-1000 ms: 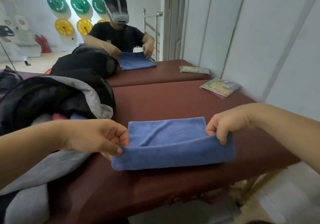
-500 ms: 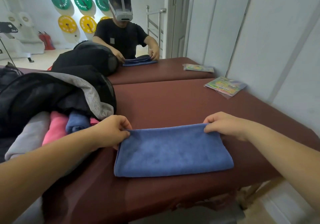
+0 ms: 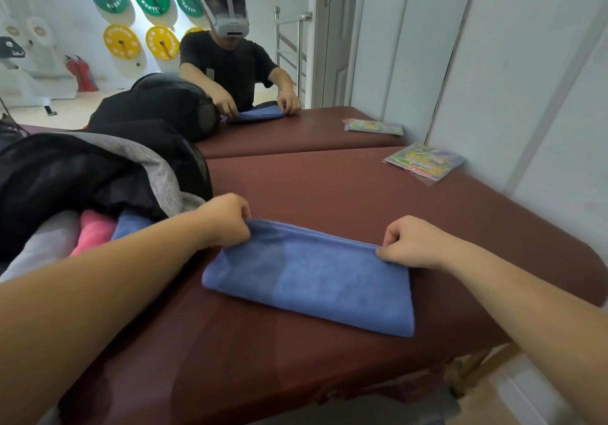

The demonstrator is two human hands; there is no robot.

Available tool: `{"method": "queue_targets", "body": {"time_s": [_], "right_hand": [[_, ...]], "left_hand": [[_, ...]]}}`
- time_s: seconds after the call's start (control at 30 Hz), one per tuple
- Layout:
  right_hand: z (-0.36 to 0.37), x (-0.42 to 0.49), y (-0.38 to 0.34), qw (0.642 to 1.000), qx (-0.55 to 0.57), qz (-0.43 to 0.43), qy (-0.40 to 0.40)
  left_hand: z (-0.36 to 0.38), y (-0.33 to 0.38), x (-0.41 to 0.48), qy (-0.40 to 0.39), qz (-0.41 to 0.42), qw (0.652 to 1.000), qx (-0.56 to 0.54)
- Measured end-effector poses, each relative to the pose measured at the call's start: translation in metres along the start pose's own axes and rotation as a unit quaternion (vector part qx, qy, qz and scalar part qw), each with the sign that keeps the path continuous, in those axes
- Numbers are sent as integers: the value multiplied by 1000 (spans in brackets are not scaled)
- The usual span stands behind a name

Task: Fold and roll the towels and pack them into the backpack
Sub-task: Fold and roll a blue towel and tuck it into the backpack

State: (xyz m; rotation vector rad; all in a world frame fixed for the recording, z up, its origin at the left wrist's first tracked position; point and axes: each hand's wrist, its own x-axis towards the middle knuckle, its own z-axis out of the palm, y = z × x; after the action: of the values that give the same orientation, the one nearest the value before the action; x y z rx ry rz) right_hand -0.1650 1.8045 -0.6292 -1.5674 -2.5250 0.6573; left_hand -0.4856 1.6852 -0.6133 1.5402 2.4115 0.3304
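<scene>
A folded blue towel [image 3: 316, 280] lies flat on the maroon padded table [image 3: 345, 194] in front of me. My left hand [image 3: 227, 220] pinches its far left corner. At the far right corner my right hand [image 3: 411, 243] pinches the towel's edge. To the left an open black and grey backpack [image 3: 98, 174] lies on its side. Rolled towels show in its mouth: one pink [image 3: 93, 230], one blue [image 3: 131, 227] and one pale grey [image 3: 42, 247].
A colourful plastic packet [image 3: 424, 163] lies near the wall on the right, a second one [image 3: 373, 126] on the far table. Across that table a person in a headset [image 3: 230, 59] handles another blue towel beside a black bag [image 3: 171, 105]. The white wall runs close on the right.
The towel's raised far edge came down, so the towel now lies flat in a fold. Both hands moved to the far corners, and my view shifted left.
</scene>
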Motion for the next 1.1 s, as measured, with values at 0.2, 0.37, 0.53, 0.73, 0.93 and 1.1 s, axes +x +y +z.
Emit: {"method": "queue_targets", "body": {"time_s": [0.2, 0.37, 0.53, 0.73, 0.93, 1.1], "right_hand": [[3, -17, -8, 998, 25, 3, -62], [3, -21, -14, 996, 12, 8, -91], [2, -38, -26, 991, -14, 35, -127], [21, -78, -45, 986, 28, 17, -162], [28, -99, -46, 985, -152, -82, 15], [53, -106, -57, 967, 2, -255, -11]], "left_hand": [[17, 23, -3, 120, 85, 988, -52], [63, 55, -98, -4, 141, 984, 113], [79, 34, -87, -75, 143, 970, 184], [64, 1, -68, 43, 204, 948, 239], [56, -3, -138, 73, 431, 899, -11], [73, -11, -147, 44, 443, 895, 41]]}}
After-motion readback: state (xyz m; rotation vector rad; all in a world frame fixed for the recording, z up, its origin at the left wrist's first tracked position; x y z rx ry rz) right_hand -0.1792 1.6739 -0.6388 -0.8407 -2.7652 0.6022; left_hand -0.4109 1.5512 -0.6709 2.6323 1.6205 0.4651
